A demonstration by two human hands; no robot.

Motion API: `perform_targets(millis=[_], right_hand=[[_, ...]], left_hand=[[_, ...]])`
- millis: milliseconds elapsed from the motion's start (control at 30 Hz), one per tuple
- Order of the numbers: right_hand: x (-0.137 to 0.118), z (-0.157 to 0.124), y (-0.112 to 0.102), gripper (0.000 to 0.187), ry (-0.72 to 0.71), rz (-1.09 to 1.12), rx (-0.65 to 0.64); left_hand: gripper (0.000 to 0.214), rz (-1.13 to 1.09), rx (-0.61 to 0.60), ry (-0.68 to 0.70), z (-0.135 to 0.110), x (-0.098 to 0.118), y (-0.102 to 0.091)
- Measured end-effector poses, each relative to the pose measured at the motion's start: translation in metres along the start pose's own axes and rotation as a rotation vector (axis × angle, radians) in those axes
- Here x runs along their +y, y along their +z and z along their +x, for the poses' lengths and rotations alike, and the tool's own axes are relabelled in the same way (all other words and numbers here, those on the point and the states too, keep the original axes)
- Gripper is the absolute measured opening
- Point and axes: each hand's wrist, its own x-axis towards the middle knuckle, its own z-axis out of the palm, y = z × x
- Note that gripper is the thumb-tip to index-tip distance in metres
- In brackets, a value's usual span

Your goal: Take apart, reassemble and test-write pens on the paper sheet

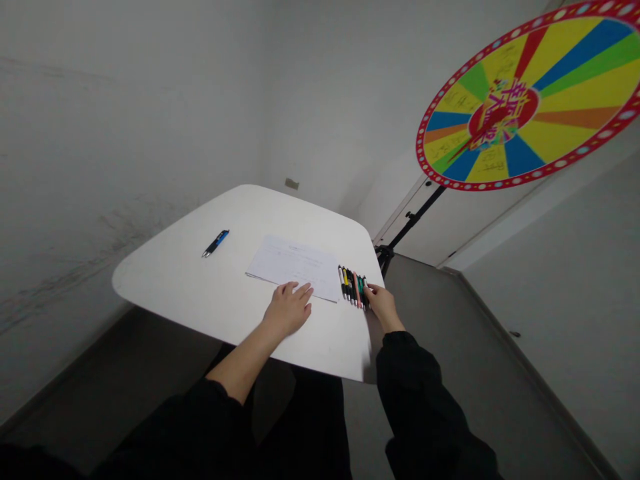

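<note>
White papers (280,258) under left fingers (303,290), faint print (306,254), seemingly illegible

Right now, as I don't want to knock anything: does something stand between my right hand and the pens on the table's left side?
Yes. Between the right hand and those pens lie the row of pens, then the paper. The left hand is over the paper's near edge.
</note>
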Motion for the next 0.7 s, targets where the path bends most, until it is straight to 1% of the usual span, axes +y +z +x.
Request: perform_targets(millis=[133, 300, 467, 600, 700], right_hand=[[-0.001, 0.0, 0.0, 0.042, 0.013, 0.002, -0.002], [0.001, 0.002, 0.001, 0.046, 0.02, -0.049, -0.024], [0.004, 0.003, 0.003, 0.048, 0.007, -0.055, -0.025], [0.007, 0.002, 0.004, 0.054, 0.021, -0.028, -0.001], [0.012, 0.0, 0.007, 0.061, 0.04, 0.021, 0.059]], left_hand=[[0.048, -0.001, 0.0, 0.001, 0.0, 0.0, 0.0], [0.05, -0.012, -0.004, 0.002, 0.0, 0.0, 0.001], [0.049, -0.01, -0.008, 0.0, 0.0, 0.0, -0.001], [0.048, -0.004, -0.007, 0.001, 0.0, 0.0, -0.002], [0.05, -0.004, -0.003, 0.004, 0.0, -0.002, 0.0]])
